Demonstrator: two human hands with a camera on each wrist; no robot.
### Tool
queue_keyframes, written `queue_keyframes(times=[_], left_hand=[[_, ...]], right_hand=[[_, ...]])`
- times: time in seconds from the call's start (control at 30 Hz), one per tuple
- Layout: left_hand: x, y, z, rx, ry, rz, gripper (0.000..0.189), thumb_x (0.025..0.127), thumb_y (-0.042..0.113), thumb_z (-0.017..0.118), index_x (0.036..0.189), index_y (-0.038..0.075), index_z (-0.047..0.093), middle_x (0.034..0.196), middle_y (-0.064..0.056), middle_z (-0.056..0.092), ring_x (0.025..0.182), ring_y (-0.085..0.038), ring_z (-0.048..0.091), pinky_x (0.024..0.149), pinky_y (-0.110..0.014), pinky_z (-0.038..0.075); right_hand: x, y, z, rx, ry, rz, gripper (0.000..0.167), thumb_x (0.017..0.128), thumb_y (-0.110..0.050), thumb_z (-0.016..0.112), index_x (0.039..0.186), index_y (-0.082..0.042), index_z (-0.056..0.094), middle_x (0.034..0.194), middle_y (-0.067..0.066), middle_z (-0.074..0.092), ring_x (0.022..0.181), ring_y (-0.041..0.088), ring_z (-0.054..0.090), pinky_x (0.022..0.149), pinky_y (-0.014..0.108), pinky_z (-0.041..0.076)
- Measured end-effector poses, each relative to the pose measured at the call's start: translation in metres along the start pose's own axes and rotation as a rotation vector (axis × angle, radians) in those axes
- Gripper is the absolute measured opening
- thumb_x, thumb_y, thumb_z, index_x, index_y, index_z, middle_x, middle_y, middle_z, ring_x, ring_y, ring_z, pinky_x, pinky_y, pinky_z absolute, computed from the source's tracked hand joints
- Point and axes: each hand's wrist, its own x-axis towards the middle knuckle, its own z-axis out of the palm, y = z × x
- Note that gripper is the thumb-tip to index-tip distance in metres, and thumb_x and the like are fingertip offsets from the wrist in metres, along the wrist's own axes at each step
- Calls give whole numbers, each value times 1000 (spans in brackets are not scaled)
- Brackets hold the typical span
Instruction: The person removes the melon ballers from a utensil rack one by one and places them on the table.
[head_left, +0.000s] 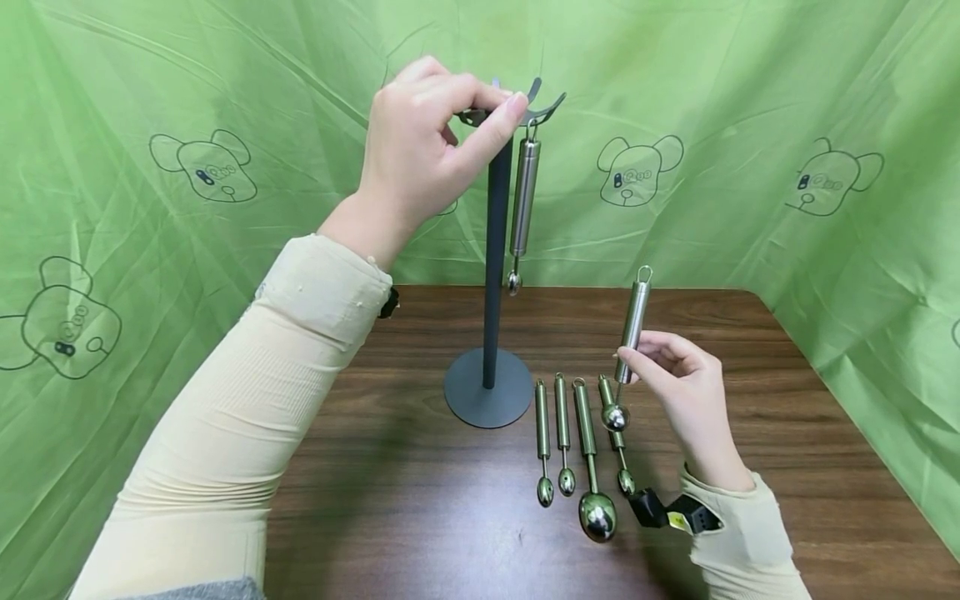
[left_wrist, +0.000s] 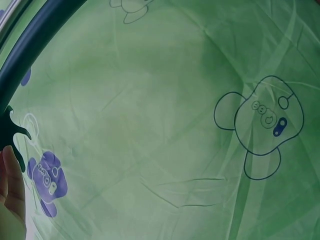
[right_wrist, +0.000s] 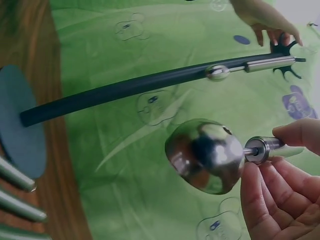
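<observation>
A dark stand (head_left: 493, 250) with a round base and curved hooks at its top stands on the table. My left hand (head_left: 438, 125) holds the hooked top of this stand between thumb and fingers. From one hook hangs a steel measuring spoon (head_left: 526, 196), bowl downward. Lower and to the right, my right hand (head_left: 686, 383) pinches a second measuring spoon (head_left: 635, 321) by the lower handle, its ring end up. The round bowl of that held spoon (right_wrist: 205, 155) looms large in the right wrist view. Only fingertips (left_wrist: 12, 175) of the left hand show in the left wrist view.
Several more measuring spoons (head_left: 583, 417) lie side by side on the wooden table (head_left: 420, 508), right of the stand's base (head_left: 472, 408). One is partly covered by the held spoon. Green cloth (head_left: 300, 67) with bear drawings hangs behind and at the sides.
</observation>
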Motion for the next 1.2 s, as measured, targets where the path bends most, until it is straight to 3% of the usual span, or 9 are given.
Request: queue_keyframes(times=[0.2, 0.43, 0.73, 1.2], left_hand=[[-1, 0, 1, 0, 5, 1, 29, 95, 34, 61, 86, 13, 79, 89, 3, 78, 73, -16, 52, 67, -24, 37], [-1, 0, 1, 2, 8, 11, 29, 95, 34, 60, 87, 12, 79, 89, 2, 78, 72, -17, 53, 67, -25, 37], [-1, 1, 1, -2, 5, -11, 29, 95, 33, 60, 88, 13, 79, 90, 2, 78, 74, -17, 53, 68, -25, 39], [-1, 1, 2, -14, 14, -39, 28, 94, 33, 61, 89, 14, 80, 93, 4, 78, 74, -11, 49, 65, -23, 39]], right_hand=[[-4, 14, -5, -36, -29, 36, 9, 86, -4, 73, 95, -7, 73, 74, -8, 72, 60, 7, 63, 66, 19, 52], [-6, 27, -21, -163, -58, 46, 10, 88, -9, 73, 98, -9, 72, 76, -15, 69, 60, 5, 63, 66, 17, 50], [-2, 46, -42, -270, -113, 115, 14, 90, -17, 72, 103, -10, 70, 76, -19, 66, 57, 6, 60, 63, 21, 48], [7, 76, -63, -328, -174, 209, 29, 92, -16, 69, 108, 8, 65, 71, -19, 66, 56, 4, 60, 58, 24, 52]])
